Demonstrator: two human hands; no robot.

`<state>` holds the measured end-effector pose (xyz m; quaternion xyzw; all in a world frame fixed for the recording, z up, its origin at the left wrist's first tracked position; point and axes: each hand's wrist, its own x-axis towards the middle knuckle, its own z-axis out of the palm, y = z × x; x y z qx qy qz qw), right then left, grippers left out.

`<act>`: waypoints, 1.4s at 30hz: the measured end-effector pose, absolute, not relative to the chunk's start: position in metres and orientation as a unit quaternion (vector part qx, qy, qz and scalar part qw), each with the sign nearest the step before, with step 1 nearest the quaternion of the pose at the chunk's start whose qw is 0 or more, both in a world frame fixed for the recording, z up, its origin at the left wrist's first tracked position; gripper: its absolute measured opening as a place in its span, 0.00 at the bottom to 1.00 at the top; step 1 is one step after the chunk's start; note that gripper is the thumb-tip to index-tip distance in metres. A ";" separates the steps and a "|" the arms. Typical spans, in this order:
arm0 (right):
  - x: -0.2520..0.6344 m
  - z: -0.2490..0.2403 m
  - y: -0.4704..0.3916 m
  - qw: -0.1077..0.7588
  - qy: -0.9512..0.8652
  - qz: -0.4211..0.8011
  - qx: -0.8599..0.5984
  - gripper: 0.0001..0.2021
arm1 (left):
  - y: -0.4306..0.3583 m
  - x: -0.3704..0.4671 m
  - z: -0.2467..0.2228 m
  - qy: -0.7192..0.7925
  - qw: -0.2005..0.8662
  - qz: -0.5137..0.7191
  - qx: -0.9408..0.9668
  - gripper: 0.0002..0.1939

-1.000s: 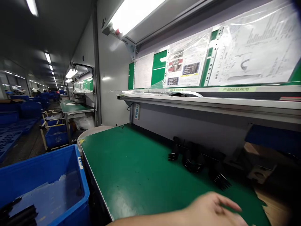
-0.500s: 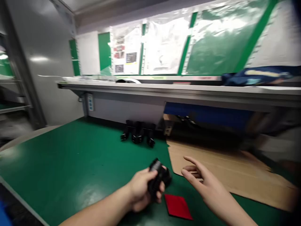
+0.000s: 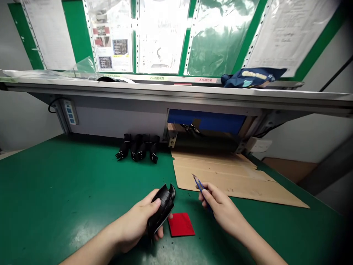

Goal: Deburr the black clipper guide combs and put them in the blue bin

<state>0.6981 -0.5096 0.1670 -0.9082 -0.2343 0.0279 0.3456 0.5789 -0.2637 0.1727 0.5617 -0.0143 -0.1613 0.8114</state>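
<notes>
My left hand (image 3: 138,219) is wrapped round a curved black plastic part (image 3: 162,209) with comb-like teeth at its upper end, which looks like a clipper comb attachment. The part is tilted, its toothed end pointing up and away. To its right, my right hand (image 3: 217,204) pinches a pair of small blue-handled snips (image 3: 200,186), pointed metal tips up and left. The snips and the black part are apart. Flat on the green table between the hands lies a red square pad (image 3: 182,225), partly behind the left fingertips.
Several similar black toothed parts (image 3: 142,147) stand in a row at the back of the green table (image 3: 82,184). A flat cardboard sheet (image 3: 220,176) covers the right side. Above runs a shelf (image 3: 154,88) with a dark blue pouch (image 3: 253,77). Dark specks dot the table.
Snips are now in my right hand, which showed nothing between its fingers before. My left hand has moved left with the black part and turned it. The camera view has shifted right and down.
</notes>
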 end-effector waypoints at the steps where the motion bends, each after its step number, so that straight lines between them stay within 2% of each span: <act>1: 0.691 0.175 -0.503 0.363 -0.253 0.029 -0.897 0.19 | -0.264 0.578 0.173 -0.016 0.801 -0.162 0.576 0.20; 4: 0.673 0.197 -0.484 0.373 -0.349 0.027 -0.860 0.17 | -0.264 0.577 0.178 -0.022 0.776 -0.167 0.608 0.18; 7: 0.662 0.207 -0.469 0.318 -0.437 0.023 -0.841 0.13 | -0.263 0.577 0.187 -0.028 0.751 -0.185 0.633 0.17; 13: 0.659 0.181 -0.474 0.240 -0.491 -0.089 -0.832 0.16 | -0.263 0.575 0.194 -0.028 0.702 -0.225 0.675 0.18; 18: 0.660 0.172 -0.475 0.174 -0.496 -0.160 -0.835 0.26 | -0.266 0.573 0.192 -0.022 0.702 -0.247 0.668 0.18; 23: 0.659 0.172 -0.469 0.138 -0.485 -0.192 -0.842 0.29 | -0.265 0.571 0.196 -0.027 0.671 -0.258 0.695 0.18; 33: 0.661 0.162 -0.465 0.134 -0.500 -0.183 -0.836 0.31 | -0.260 0.569 0.196 -0.032 0.614 -0.257 0.745 0.19; 38: 0.660 0.157 -0.463 0.128 -0.507 -0.180 -0.833 0.30 | -0.261 0.566 0.199 -0.042 0.591 -0.246 0.767 0.17; 42: 0.662 0.155 -0.461 0.148 -0.515 -0.125 -0.835 0.31 | -0.262 0.566 0.201 -0.041 0.569 -0.238 0.786 0.16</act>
